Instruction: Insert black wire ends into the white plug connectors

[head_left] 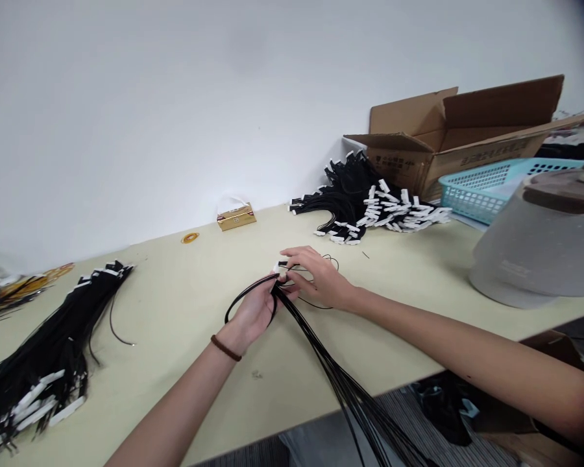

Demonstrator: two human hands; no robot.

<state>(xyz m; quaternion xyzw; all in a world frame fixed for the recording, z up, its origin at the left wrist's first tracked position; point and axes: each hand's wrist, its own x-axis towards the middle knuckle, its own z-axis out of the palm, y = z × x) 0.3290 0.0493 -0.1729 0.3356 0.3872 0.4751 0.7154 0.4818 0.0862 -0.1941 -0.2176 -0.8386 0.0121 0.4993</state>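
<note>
Nearest the camera, two bare forearms (pixel 175 402) reach over the front of the pale desk (pixel 175 279), converging at its middle, where both hands can meet over one small spot. At the far left lie orange and black wires (pixel 24 285); beside them a laid-out bundle (pixel 63 337) of black cables runs lengthwise, white connectors at both ends, probably arranged so the strands do not tangle. Further along, a yellow coil (pixel 189 238) sits near a gold tissue box (pixel 237 217) by the wall, seemingly out of the way of the work. The left hand (pixel 255 314), a brown band (pixel 226 348) on its wrist, has its grip closed around the held black cables (pixel 321 347) near a white end piece (pixel 276 266), likely to steady them; one loop bows out past the hand, while the long tails drop over the near edge. The right hand (pixel 321 279) bends its fingers in at that same end; whether its grip pinches a strand, I cannot tell. Right of centre, a heap of cables (pixel 343 194) rests against an open carton (pixel 409 165), then come a blue basket (pixel 472 194) and a translucent grey container (pixel 530 240).
</note>
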